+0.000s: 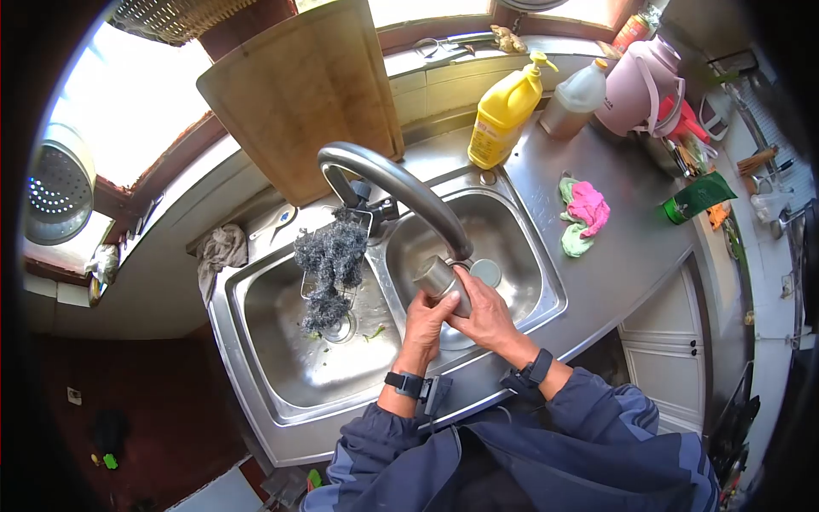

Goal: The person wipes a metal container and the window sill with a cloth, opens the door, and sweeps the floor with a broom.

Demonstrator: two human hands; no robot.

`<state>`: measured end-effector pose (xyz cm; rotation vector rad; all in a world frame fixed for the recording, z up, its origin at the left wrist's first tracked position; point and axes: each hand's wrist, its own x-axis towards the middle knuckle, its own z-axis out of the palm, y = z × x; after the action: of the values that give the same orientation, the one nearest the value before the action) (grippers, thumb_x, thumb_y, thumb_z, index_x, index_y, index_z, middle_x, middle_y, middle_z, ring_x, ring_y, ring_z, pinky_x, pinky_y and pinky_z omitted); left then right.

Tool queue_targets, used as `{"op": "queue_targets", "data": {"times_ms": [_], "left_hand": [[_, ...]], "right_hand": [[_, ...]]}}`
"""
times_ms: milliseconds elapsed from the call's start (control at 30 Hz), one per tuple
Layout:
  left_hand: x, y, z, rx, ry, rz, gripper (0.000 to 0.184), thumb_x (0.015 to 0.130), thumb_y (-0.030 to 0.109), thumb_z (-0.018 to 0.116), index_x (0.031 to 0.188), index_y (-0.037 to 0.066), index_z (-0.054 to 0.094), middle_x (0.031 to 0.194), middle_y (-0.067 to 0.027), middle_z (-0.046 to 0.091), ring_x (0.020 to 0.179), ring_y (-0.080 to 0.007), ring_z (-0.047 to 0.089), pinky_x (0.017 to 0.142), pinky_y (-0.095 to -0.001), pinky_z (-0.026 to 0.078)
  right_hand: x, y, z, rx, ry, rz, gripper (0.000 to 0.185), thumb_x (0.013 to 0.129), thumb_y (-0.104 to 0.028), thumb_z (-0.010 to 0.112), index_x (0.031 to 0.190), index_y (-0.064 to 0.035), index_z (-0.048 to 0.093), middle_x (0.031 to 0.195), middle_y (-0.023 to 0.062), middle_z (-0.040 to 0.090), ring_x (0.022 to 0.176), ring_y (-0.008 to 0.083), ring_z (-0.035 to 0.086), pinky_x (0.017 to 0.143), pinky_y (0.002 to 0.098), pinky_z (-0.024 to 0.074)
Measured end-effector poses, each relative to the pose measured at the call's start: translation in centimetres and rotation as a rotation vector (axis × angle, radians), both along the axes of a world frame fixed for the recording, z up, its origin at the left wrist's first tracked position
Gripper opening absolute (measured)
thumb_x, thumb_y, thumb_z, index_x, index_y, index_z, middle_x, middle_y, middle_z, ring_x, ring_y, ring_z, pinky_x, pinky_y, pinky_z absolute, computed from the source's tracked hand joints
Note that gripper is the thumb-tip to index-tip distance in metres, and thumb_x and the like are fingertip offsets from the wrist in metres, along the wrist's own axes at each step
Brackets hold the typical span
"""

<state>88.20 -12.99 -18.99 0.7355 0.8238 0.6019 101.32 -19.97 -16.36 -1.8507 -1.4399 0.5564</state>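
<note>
Both my hands are over the right sink basin (520, 226), just below the end of the curved faucet (397, 181). Between them is a steel cup (434, 275), tilted, its rounded metal side facing up and left. My left hand (421, 324) grips it from the lower left, thumb across its side. From the right, my right hand (486, 314) wraps its fingers around the same cup. A pale round lid (486, 272) lies in the basin beyond my right fingers. Whether water is running I cannot make out.
Dark steel-wool scourers (331, 256) hang on a wire rack over the left basin (277, 367). Behind stand a cutting board (299, 94), a yellow pump bottle (503, 119), a cloudy jug (573, 101) and a pink kettle (631, 90). Pink and green cloths (585, 209) lie right.
</note>
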Motion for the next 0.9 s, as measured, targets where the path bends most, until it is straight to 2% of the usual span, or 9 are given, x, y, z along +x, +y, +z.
{"op": "queue_targets", "data": {"times_ms": [67,233,333,400,467,567,700,800,900], "left_hand": [[0.1,-0.3,0.1,0.037,0.038,0.013,0.058,0.081,0.021,0.085,0.128,0.001,0.058,0.12,-0.0102,0.065,0.112,-0.0189,0.06,0.101,-0.0349,0.046],[0.2,-0.9,0.2,0.401,0.239,0.019,0.06,0.076,0.02,0.086,0.126,0.001,0.056,0.115,-0.0115,0.067,0.104,-0.0197,0.065,0.091,-0.0358,0.053],[1.1,-1.5,0.6,0.587,0.41,0.002,0.061,0.075,0.018,0.086,0.126,0.002,0.056,0.114,-0.0102,0.067,0.104,-0.0197,0.064,0.091,-0.0359,0.052],[1.9,-2.2,-1.5,0.597,0.387,0.08,0.06,0.073,0.018,0.086,0.124,0.003,0.057,0.112,-0.0095,0.068,0.103,-0.0211,0.065,0.091,-0.0359,0.052],[2.6,-2.9,-0.3,0.509,0.431,0.106,0.059,0.073,0.018,0.086,0.122,0.003,0.058,0.11,-0.0094,0.069,0.101,-0.0215,0.066,0.09,-0.0361,0.052],[2.7,-3.8,0.1,0.671,0.616,0.124,0.057,0.072,0.018,0.086,0.12,0.002,0.058,0.11,-0.0095,0.07,0.1,-0.0207,0.066,0.089,-0.0361,0.052],[3.6,-4.3,1.1,0.64,0.753,0.114,0.062,0.071,0.018,0.086,0.124,0.004,0.057,0.113,-0.0124,0.068,0.103,-0.0248,0.067,0.092,-0.036,0.052],[4.4,-4.7,2.0,0.76,0.763,0.111,0.065,0.071,0.016,0.085,0.128,0.003,0.056,0.122,-0.0149,0.065,0.112,-0.0309,0.065,0.095,-0.0396,0.051],[4.9,-4.9,1.0,0.977,0.805,0.149,0.071,0.071,0.017,0.085,0.132,0.001,0.053,0.126,-0.0177,0.063,0.116,-0.0352,0.063,0.097,-0.0415,0.051]], "right_hand": [[0.1,-0.4,0.1,0.0,0.005,0.027,0.081,0.078,-0.029,0.079,0.145,-0.0033,0.042,0.122,0.0197,0.062,0.111,0.0379,0.061,0.092,0.0469,0.0481],[2.2,-0.3,-0.4,-0.071,0.14,0.128,0.079,0.077,-0.026,0.079,0.145,-0.0048,0.043,0.129,0.0187,0.061,0.118,0.0372,0.06,0.098,0.0464,0.046],[3.9,-0.3,-0.1,-0.043,0.158,0.171,0.08,0.076,-0.026,0.079,0.145,-0.0053,0.044,0.133,0.0186,0.06,0.121,0.0375,0.058,0.102,0.0464,0.0451],[6.6,-1.7,0.1,-0.072,0.168,0.257,0.076,0.075,-0.027,0.082,0.14,-0.0029,0.051,0.132,0.0206,0.061,0.121,0.0383,0.059,0.1,0.0434,0.0482],[10.4,-2.7,0.3,0.01,0.071,0.207,0.072,0.075,-0.028,0.083,0.136,-0.0017,0.055,0.131,0.0214,0.061,0.119,0.0393,0.059,0.099,0.0424,0.0493],[15.4,-3.0,2.3,-0.017,0.209,0.061,0.07,0.076,-0.03,0.085,0.134,-0.0021,0.057,0.127,0.0189,0.064,0.112,0.0323,0.065,0.094,0.0406,0.0519],[13.8,-1.7,2.4,-0.025,0.27,0.232,0.074,0.076,-0.035,0.086,0.135,-0.0021,0.056,0.125,0.0161,0.065,0.107,0.0262,0.066,0.093,0.0381,0.0527],[10.6,-0.9,2.4,-0.027,0.427,0.318,0.085,0.073,-0.041,0.087,0.14,-0.0045,0.051,0.132,0.016,0.061,0.114,0.029,0.064,0.099,0.0384,0.0504],[8.6,-0.2,0.7,0.003,0.353,0.325,0.085,0.072,-0.042,0.087,0.14,-0.0045,0.051,0.132,0.0165,0.061,0.119,0.0299,0.063,0.101,0.0387,0.0494]]}}
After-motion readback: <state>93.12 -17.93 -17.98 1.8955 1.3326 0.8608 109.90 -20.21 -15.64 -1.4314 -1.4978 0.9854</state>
